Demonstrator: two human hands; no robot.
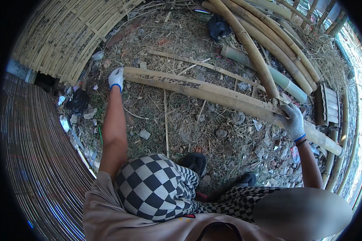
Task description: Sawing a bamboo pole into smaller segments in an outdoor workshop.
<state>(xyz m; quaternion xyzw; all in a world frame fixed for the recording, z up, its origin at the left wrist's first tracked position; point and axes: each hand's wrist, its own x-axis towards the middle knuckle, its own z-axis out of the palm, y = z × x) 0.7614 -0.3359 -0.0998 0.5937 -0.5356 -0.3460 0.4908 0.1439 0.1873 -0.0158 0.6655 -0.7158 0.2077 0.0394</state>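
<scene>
A long tan bamboo pole (213,93) lies across in front of me, sloping from upper left to lower right, with dark speckles on its left part. My left hand (116,77), in a white glove with a blue cuff, is closed round the pole's left end. Farther along, toward the right end, my right hand (293,120) in a matching glove grips the same pole, its fingers over the top edge. Frayed splinters (280,100) stick up beside the right glove. A thin bamboo strip (205,69) lies on the ground just beyond the pole.
Several bamboo poles (285,44) are heaped at the far right, with a greenish bamboo length (285,82) among them. Woven bamboo panels (68,36) stand at the far left. Black plastic (77,100) and rubble lie along the left side. My shoes (195,162) are near the pole.
</scene>
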